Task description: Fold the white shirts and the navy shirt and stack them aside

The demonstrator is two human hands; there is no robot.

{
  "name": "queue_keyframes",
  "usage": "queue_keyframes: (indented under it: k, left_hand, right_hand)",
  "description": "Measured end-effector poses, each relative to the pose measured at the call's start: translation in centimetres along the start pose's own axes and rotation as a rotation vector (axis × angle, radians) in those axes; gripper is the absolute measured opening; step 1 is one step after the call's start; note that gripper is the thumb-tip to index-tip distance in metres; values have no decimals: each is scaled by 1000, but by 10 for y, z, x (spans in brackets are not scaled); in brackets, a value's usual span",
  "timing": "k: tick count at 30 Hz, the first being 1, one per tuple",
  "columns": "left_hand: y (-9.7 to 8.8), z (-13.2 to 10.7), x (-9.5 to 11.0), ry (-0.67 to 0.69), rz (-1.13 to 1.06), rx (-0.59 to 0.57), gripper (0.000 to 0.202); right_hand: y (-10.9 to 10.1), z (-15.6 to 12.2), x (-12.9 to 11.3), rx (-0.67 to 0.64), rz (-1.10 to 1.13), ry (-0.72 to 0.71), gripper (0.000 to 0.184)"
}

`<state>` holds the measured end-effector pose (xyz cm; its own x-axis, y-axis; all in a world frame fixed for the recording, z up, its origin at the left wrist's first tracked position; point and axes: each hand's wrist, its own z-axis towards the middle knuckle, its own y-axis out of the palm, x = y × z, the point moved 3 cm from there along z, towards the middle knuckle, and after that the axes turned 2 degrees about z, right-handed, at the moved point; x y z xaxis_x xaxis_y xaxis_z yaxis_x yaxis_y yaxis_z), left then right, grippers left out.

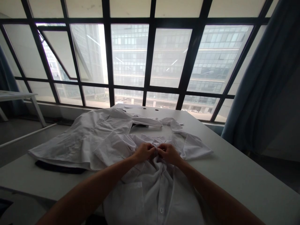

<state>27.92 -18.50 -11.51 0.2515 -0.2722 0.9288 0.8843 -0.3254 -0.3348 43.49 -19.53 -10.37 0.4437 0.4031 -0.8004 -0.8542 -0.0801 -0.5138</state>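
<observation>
left hand: fingers curled closed, pinching white shirt
right hand: fingers pinching it too, tips hidden
desk: shirt's far folds hard to make out

White desk ran up to a black-framed window, with a glass office building outside. Blue curtain hung at right, another curtain at far left. White side table stood left, near the wall.
</observation>
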Motion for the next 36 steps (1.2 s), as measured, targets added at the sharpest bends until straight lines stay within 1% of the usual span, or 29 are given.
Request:
queue_keyframes:
  k: [4,9,11,15,17,19,22,24,27,29,32,36]
  left_hand:
    - [1,0,-2,46,76,60,28]
    - [0,1,-3,54,67,82,22]
    - [-1,1,-3,51,64,94,20]
    - [-2,1,-1,57,37,102,18]
    - [-1,0,1,59,27,90,17]
    - [0,-2,3,64,35,75,16]
    - [-3,-5,6,74,101,75,16]
    - [-8,-5,8,92,187,97,16]
    - [-21,-3,10,95,303,174,17]
    - [-32,0,8,61,328,227,17]
    - [-47,5,4,1,322,267,17]
    - [-57,6,4,27,410,290,18]
  right_hand:
    - [-2,1,-2,-3,7,40,24]
    - [-2,0,-11,-53,-5,31,20]
    - [-3,-1,-14,-40,-94,25,19]
    - [-3,-3,-19,53,-429,-22,16]
    - [-2,-4,-20,28,-510,-19,18]
    - [-3,-4,-20,-10,-561,16,19]
    - [-10,-5,-20,-18,-708,88,20]
    - [-17,-6,-19,-16,-807,126,21]
    - [-30,-5,-14,-10,-882,185,20]
    - [-38,-4,-9,0,-899,226,19]
    - [-49,-2,-6,25,-903,264,21]
    - [-57,-2,-11,60,-909,252,23]
